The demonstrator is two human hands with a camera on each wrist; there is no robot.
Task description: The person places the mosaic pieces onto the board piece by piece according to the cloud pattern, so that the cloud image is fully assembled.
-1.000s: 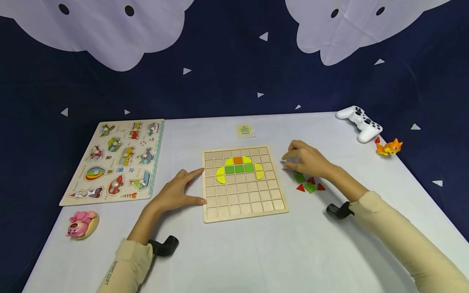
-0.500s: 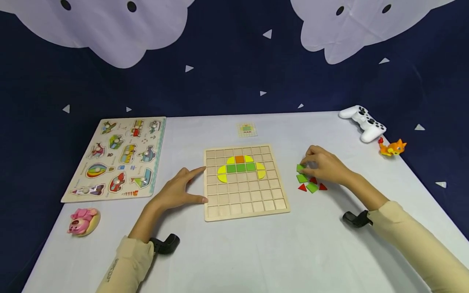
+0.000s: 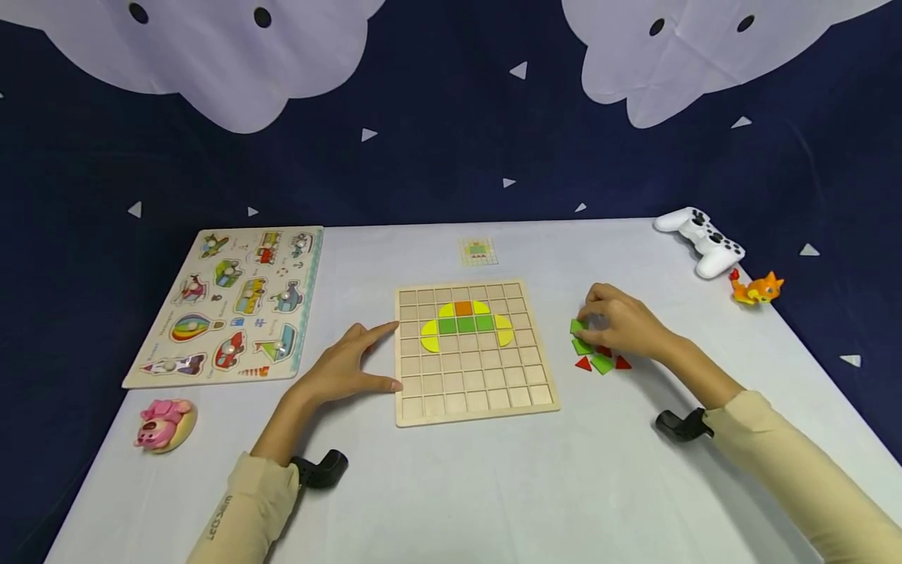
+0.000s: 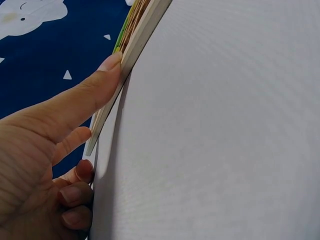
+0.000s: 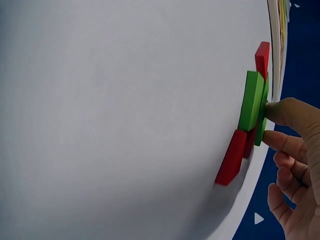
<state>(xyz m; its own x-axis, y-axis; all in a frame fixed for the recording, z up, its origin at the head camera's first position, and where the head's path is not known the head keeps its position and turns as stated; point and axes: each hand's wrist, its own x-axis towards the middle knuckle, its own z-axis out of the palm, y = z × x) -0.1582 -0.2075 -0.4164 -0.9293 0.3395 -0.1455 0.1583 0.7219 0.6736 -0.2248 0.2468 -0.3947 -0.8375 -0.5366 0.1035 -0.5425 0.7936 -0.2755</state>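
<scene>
Tiles, green and red, lie in a small loose cluster on the white surface, at 3 o'clock from the wooden grid board. Right hand sits over the cluster's 12 o'clock end; grip clamped, thumb and forefinger pinching a green tile that remains low, touching its neighbours. Wrist view: that green tile edge-on between fingertips, red pieces just beside it. Left hand flat at the board's 9 o'clock edge, fingers straight, grip apart, forefinger tip against the rim. On the board: yellow, green and orange tiles near 12 o'clock.
</scene>
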